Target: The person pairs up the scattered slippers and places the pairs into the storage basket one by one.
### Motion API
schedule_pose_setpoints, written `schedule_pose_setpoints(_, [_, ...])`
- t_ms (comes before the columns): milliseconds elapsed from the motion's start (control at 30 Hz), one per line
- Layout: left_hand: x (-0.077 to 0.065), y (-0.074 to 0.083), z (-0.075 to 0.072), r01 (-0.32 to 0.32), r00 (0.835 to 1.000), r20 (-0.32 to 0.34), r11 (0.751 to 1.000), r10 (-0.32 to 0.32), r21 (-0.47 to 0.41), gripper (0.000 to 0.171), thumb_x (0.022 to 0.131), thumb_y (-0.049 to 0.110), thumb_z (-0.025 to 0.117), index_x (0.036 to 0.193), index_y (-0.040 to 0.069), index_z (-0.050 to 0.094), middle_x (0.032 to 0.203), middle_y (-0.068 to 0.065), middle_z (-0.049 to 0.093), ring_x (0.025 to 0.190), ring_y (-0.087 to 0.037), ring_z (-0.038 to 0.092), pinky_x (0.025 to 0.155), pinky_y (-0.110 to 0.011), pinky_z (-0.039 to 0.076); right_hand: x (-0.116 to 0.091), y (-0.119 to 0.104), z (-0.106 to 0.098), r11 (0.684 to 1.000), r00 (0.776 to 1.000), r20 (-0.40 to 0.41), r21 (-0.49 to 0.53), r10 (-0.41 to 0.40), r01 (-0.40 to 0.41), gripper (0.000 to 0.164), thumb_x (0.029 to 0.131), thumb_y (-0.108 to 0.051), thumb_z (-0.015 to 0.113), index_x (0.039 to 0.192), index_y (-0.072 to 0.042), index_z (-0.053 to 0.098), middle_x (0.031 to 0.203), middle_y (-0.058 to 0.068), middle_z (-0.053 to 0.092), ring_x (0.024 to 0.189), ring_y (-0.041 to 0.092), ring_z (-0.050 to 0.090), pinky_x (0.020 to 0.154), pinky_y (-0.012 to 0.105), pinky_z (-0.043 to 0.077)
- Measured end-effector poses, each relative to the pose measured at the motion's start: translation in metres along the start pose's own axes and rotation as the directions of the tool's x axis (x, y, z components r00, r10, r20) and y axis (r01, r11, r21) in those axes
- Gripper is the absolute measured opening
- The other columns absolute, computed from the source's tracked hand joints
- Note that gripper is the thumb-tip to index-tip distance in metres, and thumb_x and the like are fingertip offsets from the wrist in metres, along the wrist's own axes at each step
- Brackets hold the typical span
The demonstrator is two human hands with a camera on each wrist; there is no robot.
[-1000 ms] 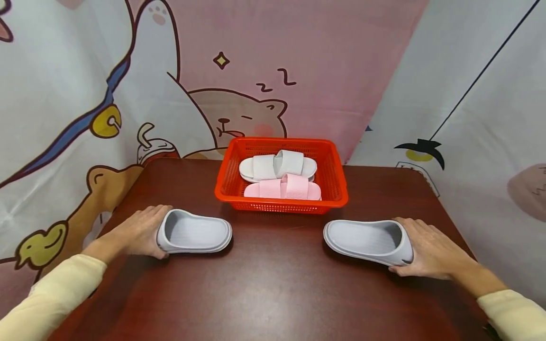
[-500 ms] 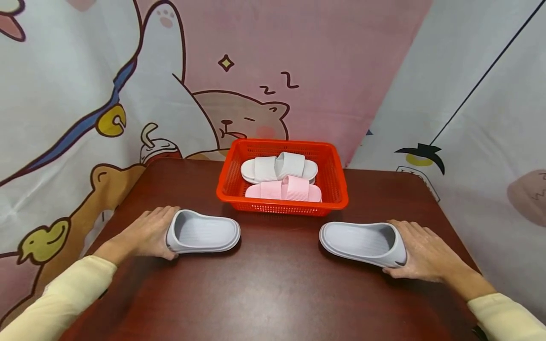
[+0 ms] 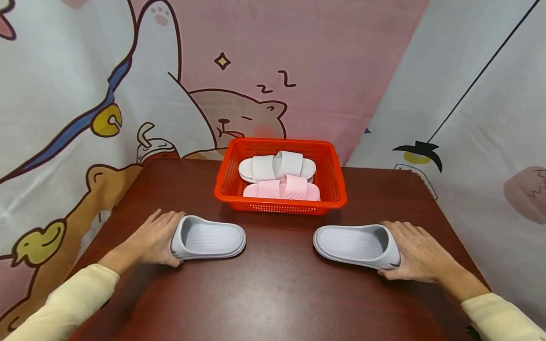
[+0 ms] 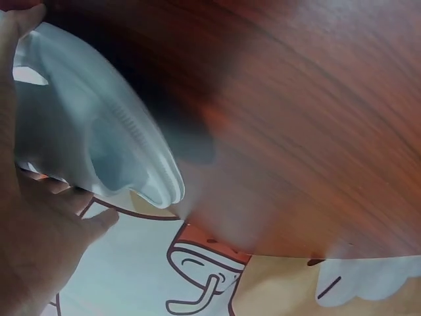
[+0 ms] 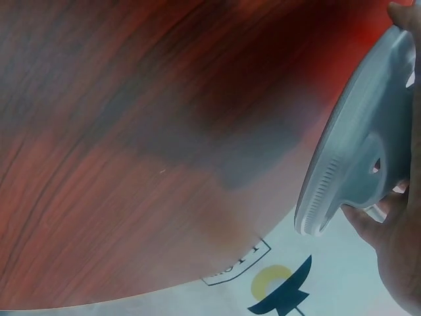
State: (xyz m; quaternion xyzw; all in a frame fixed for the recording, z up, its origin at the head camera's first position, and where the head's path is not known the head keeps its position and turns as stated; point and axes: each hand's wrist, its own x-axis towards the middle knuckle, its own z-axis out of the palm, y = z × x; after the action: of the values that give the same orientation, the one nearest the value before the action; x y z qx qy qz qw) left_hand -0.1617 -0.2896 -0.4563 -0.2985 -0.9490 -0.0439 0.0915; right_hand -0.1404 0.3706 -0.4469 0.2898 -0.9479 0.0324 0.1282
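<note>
Two light grey slippers are held apart over the table, their open heel ends pointing toward each other. My left hand [image 3: 159, 239] grips the toe end of the left grey slipper [image 3: 213, 238], thumb on the near side and fingers over the far side. Around the toe of the right grey slipper [image 3: 350, 241], my right hand [image 3: 415, 251] has a like grip. Both wrist views show a shadow beneath the left slipper [image 4: 131, 125] and the right slipper [image 5: 358, 138]. Part of each toe is covered by the hand.
A red plastic basket [image 3: 239, 203] stands at the back middle of the dark brown table [image 3: 273, 293]. Inside it lie white slippers [image 3: 264, 167] and, in front, pink slippers [image 3: 273, 189]. A cartoon-printed cloth [image 3: 332, 71] hangs behind and beside the table.
Both hands have moved inward with the grey slippers, so the gap between the slippers is narrower. The left slipper also sits slightly nearer the person. The basket has stayed in place.
</note>
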Motion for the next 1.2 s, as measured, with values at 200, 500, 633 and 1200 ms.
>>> schedule_pose_setpoints(200, [0.004,0.006,-0.001,-0.040,0.998,-0.054,0.999,0.038,-0.034,0.117,0.044,0.056,0.092,0.134,-0.005,0.047,0.115,-0.014,0.058,0.105,-0.035,0.060,0.091,-0.054,0.049,0.007,-0.005,0.000,0.999,0.999,-0.025,-0.024,-0.037,0.036,0.112,0.052,-0.077,0.082,0.135,-0.007,0.052,0.115,0.003,0.058,0.099,0.023,0.055,0.074,0.049,0.047])
schedule_pose_setpoints(500, [0.011,0.016,0.001,-0.044,0.998,-0.038,0.999,0.044,0.003,0.119,0.043,0.065,0.088,0.134,-0.002,0.049,0.116,-0.010,0.058,0.102,-0.031,0.060,0.084,-0.050,0.050,0.014,-0.011,0.001,0.998,0.998,-0.037,0.000,-0.056,0.056,0.113,0.052,-0.075,0.084,0.136,-0.008,0.050,0.116,0.003,0.058,0.101,0.024,0.055,0.076,0.050,0.048])
schedule_pose_setpoints(633, [0.015,0.019,0.004,-0.051,0.997,-0.049,0.999,0.052,0.018,0.121,0.042,0.066,0.087,0.134,-0.003,0.049,0.117,-0.011,0.059,0.103,-0.031,0.059,0.085,-0.050,0.049,0.017,-0.015,0.002,0.999,0.998,-0.034,0.011,-0.048,0.049,0.112,0.052,-0.075,0.084,0.136,-0.009,0.051,0.116,0.002,0.058,0.101,0.022,0.055,0.077,0.049,0.048])
schedule_pose_setpoints(1200, [0.026,0.034,0.014,-0.066,0.992,-0.102,0.997,0.070,0.033,0.121,0.045,0.073,0.084,0.134,-0.001,0.050,0.116,-0.009,0.062,0.104,-0.029,0.059,0.086,-0.048,0.048,0.025,-0.018,-0.005,0.999,0.999,-0.025,0.007,-0.039,0.040,0.110,0.055,-0.075,0.083,0.137,-0.008,0.050,0.116,0.003,0.059,0.099,0.023,0.055,0.075,0.048,0.048])
